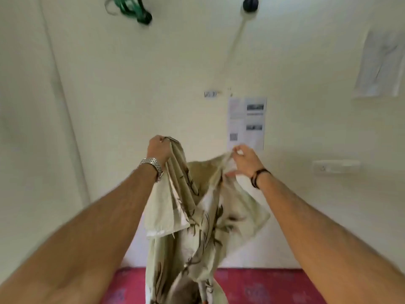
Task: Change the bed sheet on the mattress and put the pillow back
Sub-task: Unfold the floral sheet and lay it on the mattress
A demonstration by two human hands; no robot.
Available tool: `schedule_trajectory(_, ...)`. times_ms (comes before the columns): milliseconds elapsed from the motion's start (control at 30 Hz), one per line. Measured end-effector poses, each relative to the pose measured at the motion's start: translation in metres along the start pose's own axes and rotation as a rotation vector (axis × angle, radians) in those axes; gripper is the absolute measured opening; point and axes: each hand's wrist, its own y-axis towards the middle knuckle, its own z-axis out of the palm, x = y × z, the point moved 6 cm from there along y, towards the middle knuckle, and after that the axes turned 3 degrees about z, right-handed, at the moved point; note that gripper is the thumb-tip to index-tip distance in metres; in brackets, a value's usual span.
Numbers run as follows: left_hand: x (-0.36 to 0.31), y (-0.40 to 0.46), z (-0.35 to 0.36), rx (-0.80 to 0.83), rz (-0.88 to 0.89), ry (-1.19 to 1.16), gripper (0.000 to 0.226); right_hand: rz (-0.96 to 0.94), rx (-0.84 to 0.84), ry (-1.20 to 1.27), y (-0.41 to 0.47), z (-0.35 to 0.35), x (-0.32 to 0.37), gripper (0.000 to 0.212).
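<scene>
A pale cream bed sheet (pixel 192 233) with a dark leaf print hangs bunched in the air in front of the wall. My left hand (pixel 158 149) grips one gathered edge of it at the upper left, fist closed, a metal watch on the wrist. My right hand (pixel 243 161) pinches another edge of the sheet between thumb and fingers, a little lower and to the right. Below, the mattress (pixel 263 286) shows a red patterned surface along the bottom of the view. No pillow is in sight.
A cream wall fills the view. Printed papers (pixel 246 122) are stuck to it behind my right hand, a switch plate (pixel 336 166) is at the right, a white garment (pixel 381 64) hangs upper right, and a green item (pixel 129 8) hangs at the top.
</scene>
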Motion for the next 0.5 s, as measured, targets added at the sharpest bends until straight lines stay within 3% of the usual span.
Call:
schedule_trajectory(133, -0.078, 0.038, -0.083, -0.493, 0.0, -0.316, 0.015, -0.319, -0.333, 0.209, 0.016, -0.05, 0.168, 0.021)
schedule_trajectory(200, -0.104, 0.042, -0.097, -0.456, 0.123, -0.224, 0.013, -0.407, -0.343, 0.178, 0.011, -0.051, 0.196, 0.012)
schedule_trajectory(267, -0.109, 0.043, -0.087, -0.19, 0.205, -0.023, 0.019, -0.376, -0.276, -0.067, 0.008, -0.035, 0.195, 0.014)
schedule_trajectory(333, -0.112, 0.044, -0.086, -0.074, 0.187, 0.039, 0.02, -0.344, -0.22, -0.077, 0.008, -0.026, 0.191, 0.014)
schedule_trajectory(433, -0.151, 0.047, -0.113, -0.305, 0.219, -0.141, 0.017, -0.407, -0.332, 0.091, 0.006, -0.047, 0.223, 0.009)
schedule_trajectory(500, -0.173, 0.048, -0.116, -0.298, 0.269, -0.15, 0.022, -0.505, -0.399, 0.129, 0.001, -0.057, 0.243, 0.01)
